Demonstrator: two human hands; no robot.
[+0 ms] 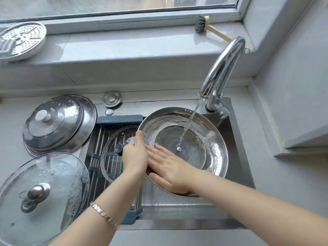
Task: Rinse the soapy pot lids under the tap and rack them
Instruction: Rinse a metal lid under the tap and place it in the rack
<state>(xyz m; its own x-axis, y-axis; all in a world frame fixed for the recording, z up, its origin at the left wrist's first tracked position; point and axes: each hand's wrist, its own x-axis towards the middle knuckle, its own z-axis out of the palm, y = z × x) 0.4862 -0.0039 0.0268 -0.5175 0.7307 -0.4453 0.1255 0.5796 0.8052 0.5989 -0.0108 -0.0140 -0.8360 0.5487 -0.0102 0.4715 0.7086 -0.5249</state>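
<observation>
Water [190, 121] runs from the tap [225, 64] into the hollow of the steel lid [213, 139], which I hold upside down and tilted over the sink [236, 157], the stream landing just above the small centre stud. My left hand [135, 155] grips the lid's left rim; the thumb shows along the edge, but the fingers are behind the metal and I cannot see them. My right hand [170, 169] lies flat and spread inside the lid, fingers straight against the wet surface, the palm covering the near rim. Both hands together hide the lid's lower left part, and its knob is underneath, out of sight. Left of it, a clear glass lid [113, 139] rests on the rack [95, 157] across the sink, partly covered by my left hand and wrist; its dark knob just shows. On the table [10, 125] to the left lie stacked steel lids [58, 125] with patches of foam; how many are in the pile I cannot tell. Nearer me sits a soapy glass lid [40, 192], cut off at the picture's left and bottom edges. On the window sill [124, 48], a perforated steamer plate [21, 39] is cut off at the left, and a brush [202, 25] lies with its handle end hidden behind the tap.
</observation>
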